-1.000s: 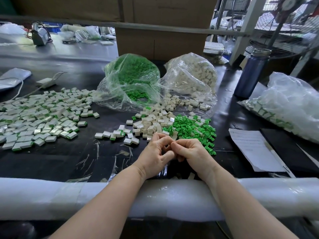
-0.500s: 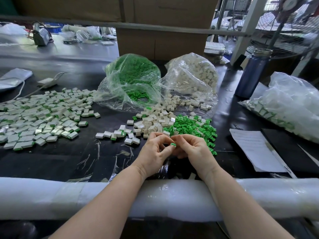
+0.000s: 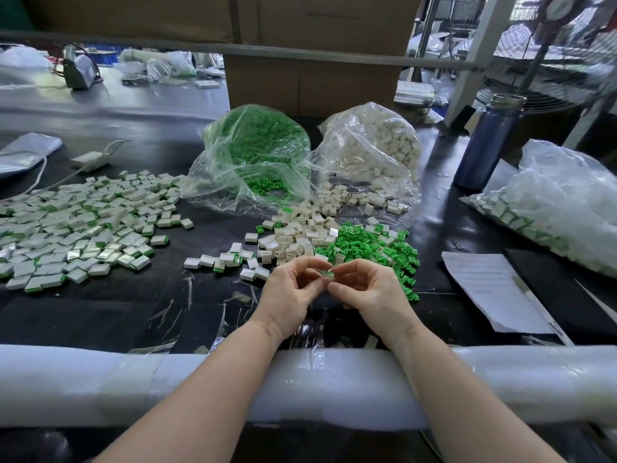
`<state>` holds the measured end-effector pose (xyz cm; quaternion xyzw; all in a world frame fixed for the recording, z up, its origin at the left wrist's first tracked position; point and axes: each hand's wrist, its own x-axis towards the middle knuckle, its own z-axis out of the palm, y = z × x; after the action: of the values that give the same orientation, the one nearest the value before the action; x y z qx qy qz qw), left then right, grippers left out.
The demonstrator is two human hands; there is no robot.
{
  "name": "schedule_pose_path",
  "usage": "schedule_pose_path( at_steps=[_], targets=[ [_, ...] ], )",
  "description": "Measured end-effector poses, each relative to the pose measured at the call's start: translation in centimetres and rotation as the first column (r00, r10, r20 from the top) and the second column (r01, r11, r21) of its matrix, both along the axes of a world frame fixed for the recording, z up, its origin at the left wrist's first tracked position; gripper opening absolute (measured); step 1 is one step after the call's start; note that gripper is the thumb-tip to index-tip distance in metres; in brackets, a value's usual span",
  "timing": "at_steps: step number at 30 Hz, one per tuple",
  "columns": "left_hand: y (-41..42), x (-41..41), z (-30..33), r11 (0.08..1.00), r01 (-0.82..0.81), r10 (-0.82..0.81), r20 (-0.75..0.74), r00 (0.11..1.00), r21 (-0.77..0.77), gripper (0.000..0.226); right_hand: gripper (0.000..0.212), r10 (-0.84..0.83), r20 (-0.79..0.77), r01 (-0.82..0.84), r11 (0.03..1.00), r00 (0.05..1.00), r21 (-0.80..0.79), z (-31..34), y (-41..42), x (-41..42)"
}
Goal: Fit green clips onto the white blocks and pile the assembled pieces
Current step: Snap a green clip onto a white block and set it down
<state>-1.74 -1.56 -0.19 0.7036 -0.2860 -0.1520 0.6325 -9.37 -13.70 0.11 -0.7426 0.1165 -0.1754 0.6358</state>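
In hand: my left hand [image 3: 289, 289] and right hand [image 3: 367, 289] pinch one block [image 3: 326, 274] between fingers, green clip showing. Done: big pile [image 3: 76, 225] at 10 o'clock on the worktop [image 3: 100, 315]. Left: loose blocks [image 3: 300, 238], clips [image 3: 370, 250] at 12 o'clock, and two bags beyond them.

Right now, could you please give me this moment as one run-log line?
step: fitting clip | left hand: pinching white block | right hand: pinching same block | assembled pile: left
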Motion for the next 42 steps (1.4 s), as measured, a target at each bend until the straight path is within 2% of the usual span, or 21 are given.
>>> schedule_pose_path(
  at_steps=[3,7,17,29,42],
  targets=[
    [-0.02,-0.09,-0.01,0.999,0.006,-0.006,-0.012,1.000,-0.035,0.017,0.016,-0.016,0.005,0.016,0.999,1.000,-0.034,-0.09,-0.07,0.06],
    [-0.04,-0.22,0.22,0.999,0.008,-0.009,-0.012,1.000,-0.051,0.021,0.013,-0.041,0.016,0.041,0.999,0.999,0.013,-0.06,-0.22,0.06],
    [0.15,-0.25,0.27,1.000,0.008,-0.006,0.077,0.997,-0.024,0.015,0.013,-0.019,-0.032,0.018,1.000,0.999,-0.018,0.11,-0.12,0.01],
    [0.06,-0.13,-0.13,0.999,0.024,-0.029,0.114,0.993,0.041,0.022,0.020,0.034,-0.050,-0.035,0.999,0.998,-0.011,0.02,-0.18,0.03],
    [-0.06,-0.24,-0.25,0.980,0.056,-0.087,0.158,0.984,0.189,0.024,0.024,0.035,-0.047,-0.034,0.999,0.998,0.022,0.26,-0.06,-0.01]
  ],
)
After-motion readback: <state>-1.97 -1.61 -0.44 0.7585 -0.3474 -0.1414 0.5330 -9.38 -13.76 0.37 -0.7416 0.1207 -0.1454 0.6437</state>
